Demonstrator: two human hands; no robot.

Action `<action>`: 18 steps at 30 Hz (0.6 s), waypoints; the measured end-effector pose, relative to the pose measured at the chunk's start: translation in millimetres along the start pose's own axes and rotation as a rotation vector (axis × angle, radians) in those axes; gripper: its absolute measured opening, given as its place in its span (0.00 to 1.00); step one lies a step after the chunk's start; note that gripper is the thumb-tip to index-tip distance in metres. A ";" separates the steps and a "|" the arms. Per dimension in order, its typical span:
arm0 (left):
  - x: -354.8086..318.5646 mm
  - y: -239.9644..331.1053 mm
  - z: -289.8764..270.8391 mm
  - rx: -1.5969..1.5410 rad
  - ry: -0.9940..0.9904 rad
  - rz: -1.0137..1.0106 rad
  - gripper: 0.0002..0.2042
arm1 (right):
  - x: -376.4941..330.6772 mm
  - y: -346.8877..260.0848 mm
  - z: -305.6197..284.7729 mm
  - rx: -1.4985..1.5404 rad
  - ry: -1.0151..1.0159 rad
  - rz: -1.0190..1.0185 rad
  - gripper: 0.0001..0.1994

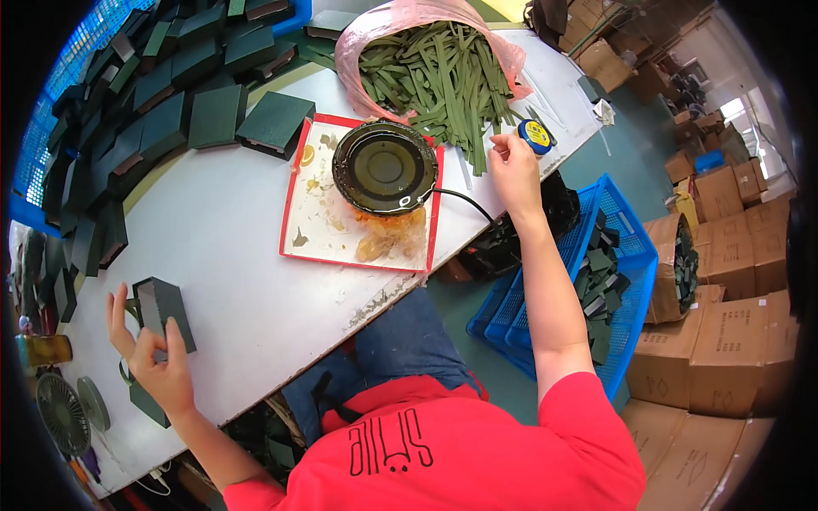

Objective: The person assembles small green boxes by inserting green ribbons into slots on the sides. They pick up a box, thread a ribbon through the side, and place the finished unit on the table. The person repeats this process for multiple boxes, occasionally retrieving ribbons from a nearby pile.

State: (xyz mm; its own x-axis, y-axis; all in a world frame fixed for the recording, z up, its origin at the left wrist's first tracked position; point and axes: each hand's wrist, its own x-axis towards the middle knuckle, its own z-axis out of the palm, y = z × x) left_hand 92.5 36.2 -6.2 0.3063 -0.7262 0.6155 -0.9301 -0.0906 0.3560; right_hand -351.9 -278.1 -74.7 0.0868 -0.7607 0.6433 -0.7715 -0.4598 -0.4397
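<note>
Left hand: left hand (pixel 158 368) at the near left edge of the desk (pixel 230 255), fingers (pixel 175 334) spread and curled round the lower end of a dark green box (pixel 164 311), holding it tilted on the desk top.
Second box: another dark green piece (pixel 146 400) lies just under the left hand, partly hidden by it.
Right hand: right hand (pixel 514 173) stretched out to the far right side of the desk, fingers (pixel 500 145) pinched narrow at the edge of the green strips (pixel 443 81); looks like it grips one strip end, but too small to be sure.
Strips: heap of green strips spilling out of a pink plastic bag (pixel 375 34) at the far edge of the desk.
Tape roll: small blue and yellow roll (pixel 535 134) just beside the right hand, touching the strips.
Tray: red-rimmed white tray (pixel 311 213) in the middle of the desk, stained with amber glue; round black pot (pixel 385 166) sits on its far right corner, black cord (pixel 464 203) running off toward the right hand.
Box pile: many dark green boxes (pixel 153 102) heaped on the far left of the desk.
Crate: blue crate (pixel 596 281) on the floor to the right, with dark pieces inside.
Cartons: brown cardboard cartons (pixel 724 341) stacked beyond the crate.
</note>
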 end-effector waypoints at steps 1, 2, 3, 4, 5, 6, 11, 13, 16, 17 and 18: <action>2.3 7.8 2.0 0.011 -0.092 0.022 0.19 | 0.7 -3.2 1.9 0.020 -0.056 0.099 0.15; 3.5 13.9 4.2 0.021 -0.184 0.043 0.18 | 2.0 -8.6 3.6 0.039 -0.113 0.197 0.15; 3.6 18.7 6.9 0.028 -0.275 0.067 0.18 | 3.5 -13.5 4.3 0.055 -0.168 0.295 0.14; 1.8 22.3 8.8 -0.122 -0.360 0.017 0.13 | 4.7 -18.9 4.0 0.031 -0.216 0.332 0.15; 2.5 30.7 9.2 -0.149 -0.423 -0.003 0.12 | 5.5 -24.7 3.3 0.007 -0.265 0.368 0.15; 4.2 41.4 9.1 -0.177 -0.487 -0.023 0.12 | 5.3 -27.4 2.0 -0.019 -0.315 0.406 0.15; 11.9 48.9 9.4 0.109 -0.668 0.005 0.35 | -2.6 -11.3 3.6 0.136 -0.204 0.458 0.15; 10.9 48.7 10.3 0.086 -0.645 -0.010 0.40 | -3.8 -7.0 4.9 0.111 -0.173 0.412 0.15; 9.4 50.0 11.9 0.075 -0.640 0.012 0.42 | -2.7 -5.9 4.8 -0.002 -0.247 0.357 0.16; 8.9 50.6 12.4 0.075 -0.644 0.026 0.41 | -2.1 -8.2 4.1 0.003 -0.274 0.366 0.16; 7.0 49.7 12.9 0.074 -0.630 0.032 0.42 | -1.5 -10.0 4.0 0.008 -0.302 0.373 0.16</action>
State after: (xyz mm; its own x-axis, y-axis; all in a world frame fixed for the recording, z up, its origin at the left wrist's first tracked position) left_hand 45.8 17.8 6.7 0.1215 -0.9889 0.0853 -0.9553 -0.0932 0.2806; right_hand -341.8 -274.2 -73.8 -0.0150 -0.9731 0.2299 -0.7803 -0.1324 -0.6112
